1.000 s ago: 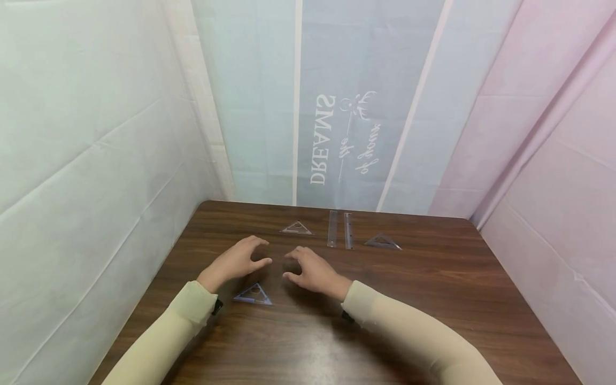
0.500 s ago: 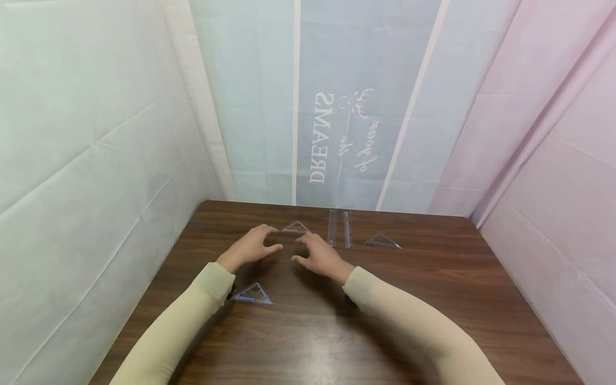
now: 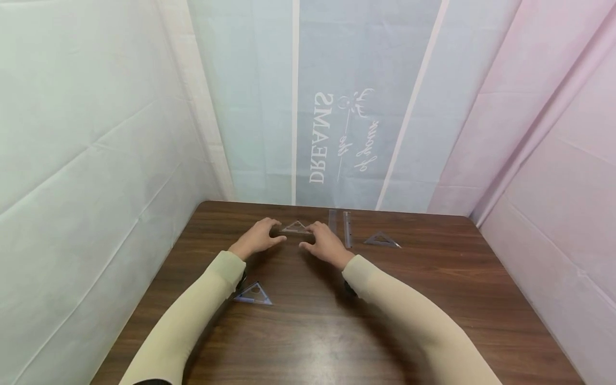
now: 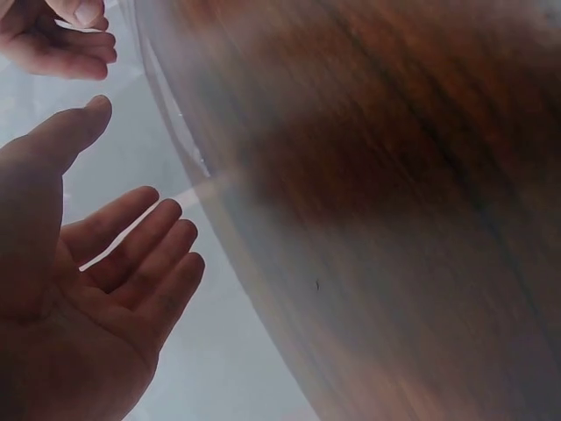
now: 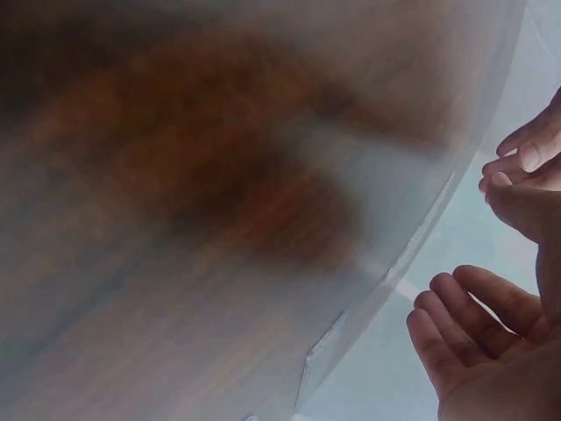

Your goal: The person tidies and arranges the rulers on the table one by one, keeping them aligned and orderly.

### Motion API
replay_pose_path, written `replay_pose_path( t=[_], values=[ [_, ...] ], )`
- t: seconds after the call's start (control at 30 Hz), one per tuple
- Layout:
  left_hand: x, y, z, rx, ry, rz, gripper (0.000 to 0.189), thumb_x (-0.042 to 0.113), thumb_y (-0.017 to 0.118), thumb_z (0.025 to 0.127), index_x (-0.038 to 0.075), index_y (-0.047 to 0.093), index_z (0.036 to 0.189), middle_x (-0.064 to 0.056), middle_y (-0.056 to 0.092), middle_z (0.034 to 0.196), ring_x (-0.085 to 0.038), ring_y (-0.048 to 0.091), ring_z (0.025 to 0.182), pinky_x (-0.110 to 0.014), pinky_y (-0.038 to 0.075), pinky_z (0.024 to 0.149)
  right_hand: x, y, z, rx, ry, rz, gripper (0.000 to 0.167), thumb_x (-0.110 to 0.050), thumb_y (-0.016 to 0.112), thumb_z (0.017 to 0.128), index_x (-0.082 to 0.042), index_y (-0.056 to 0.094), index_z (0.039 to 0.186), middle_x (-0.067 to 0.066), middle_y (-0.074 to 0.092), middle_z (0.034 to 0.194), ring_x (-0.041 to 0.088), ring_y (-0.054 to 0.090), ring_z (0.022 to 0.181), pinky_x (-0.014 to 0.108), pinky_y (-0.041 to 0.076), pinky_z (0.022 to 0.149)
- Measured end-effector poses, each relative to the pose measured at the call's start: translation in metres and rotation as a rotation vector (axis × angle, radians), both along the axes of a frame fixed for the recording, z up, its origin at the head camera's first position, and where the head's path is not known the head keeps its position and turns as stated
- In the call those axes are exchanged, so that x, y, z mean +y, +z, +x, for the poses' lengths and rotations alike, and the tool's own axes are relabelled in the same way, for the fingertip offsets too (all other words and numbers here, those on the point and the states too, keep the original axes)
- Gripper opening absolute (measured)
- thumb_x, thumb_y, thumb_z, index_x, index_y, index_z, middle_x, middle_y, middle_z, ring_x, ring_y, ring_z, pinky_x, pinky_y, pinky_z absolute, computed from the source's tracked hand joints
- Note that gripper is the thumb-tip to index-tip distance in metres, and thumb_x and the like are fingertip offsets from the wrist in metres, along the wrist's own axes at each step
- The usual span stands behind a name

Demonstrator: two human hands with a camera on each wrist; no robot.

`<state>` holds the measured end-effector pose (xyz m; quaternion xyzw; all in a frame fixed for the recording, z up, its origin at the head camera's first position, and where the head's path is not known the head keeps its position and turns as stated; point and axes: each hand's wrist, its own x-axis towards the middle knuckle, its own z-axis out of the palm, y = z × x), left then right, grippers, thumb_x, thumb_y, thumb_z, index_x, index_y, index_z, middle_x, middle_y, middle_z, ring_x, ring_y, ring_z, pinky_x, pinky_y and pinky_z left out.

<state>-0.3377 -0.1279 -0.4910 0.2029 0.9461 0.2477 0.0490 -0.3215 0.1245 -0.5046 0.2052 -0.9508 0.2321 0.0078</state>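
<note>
- Two hands, both further forward than a second ago, when they stood well short of the clear triangle (image 3: 295,230). Clock below is centred on that triangle, with 12 at the far edge of the bench (image 3: 337,331).
- Left hand (image 3: 259,237): now between 8 and 9 o'clock, just beside the triangle's left corner. Fingers loosely bent, thumb parted from them; nothing seen in its grasp.
- Right hand (image 3: 329,246): now at 4 o'clock, fingertips overlapping the right corner in the head view. Similar pose, nothing seen held. Contact: cannot tell; bench surface is blurred in both wrist views.
- Hands apart from each other. Clear triangle lies flat on the bench between their fingertips, one corner pointing to 12; no shift of it noted.
- Left ruler (image 3: 332,219), between 2 and 3 o'clock: its near end, in sight half a second ago, is now covered by the right hand.
- No shift noted in the right ruler (image 3: 347,230) at 3 o'clock, the grey triangle (image 3: 382,243) between 3 and 4, or the blue triangle (image 3: 255,300) at 7, whose left tip sits close by the left wrist.
- Reading (judgement): work appears centred on the clear triangle, not the blue one. Hands flank it on both sides; approach looks nearly complete, grip not yet made.
</note>
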Motion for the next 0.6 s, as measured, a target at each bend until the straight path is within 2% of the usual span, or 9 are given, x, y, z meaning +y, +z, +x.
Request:
replay_pose_path(
  t=[0.3, 0.47, 0.6],
  values=[
    [0.011, -0.006, -0.02, -0.028, 0.012, 0.013, 0.063, 0.04, 0.071, 0.106, 0.0, 0.055, 0.152, -0.022, 0.053, 0.155, -0.04, 0.05, 0.144, -0.056, 0.043, 0.118, -0.001, -0.001, -0.022, -0.036, -0.02, -0.008, 0.062, -0.035, 0.08, 0.1, 0.005, 0.061, 0.144, 0.017, 0.064, 0.131, 0.03, 0.063, 0.119, 0.046, 0.055, 0.102],
    [0.018, -0.007, -0.029, -0.025, 0.029, 0.006, 0.058, 0.036, 0.073, 0.105, -0.001, 0.059, 0.148, -0.02, 0.059, 0.146, -0.036, 0.058, 0.135, -0.052, 0.048, 0.113, -0.006, 0.001, -0.034, -0.054, -0.058, 0.004, 0.063, -0.036, 0.08, 0.099, 0.005, 0.061, 0.143, 0.017, 0.063, 0.132, 0.032, 0.061, 0.12, 0.047, 0.054, 0.103],
    [0.025, -0.006, -0.036, -0.021, 0.021, -0.013, 0.051, 0.03, 0.072, 0.106, -0.003, 0.062, 0.144, -0.02, 0.062, 0.14, -0.034, 0.062, 0.126, -0.05, 0.052, 0.107, -0.01, 0.003, -0.042, -0.087, -0.083, 0.029, 0.061, -0.036, 0.08, 0.1, 0.004, 0.063, 0.142, 0.015, 0.062, 0.127, 0.029, 0.06, 0.113, 0.044, 0.055, 0.098]
  ],
)
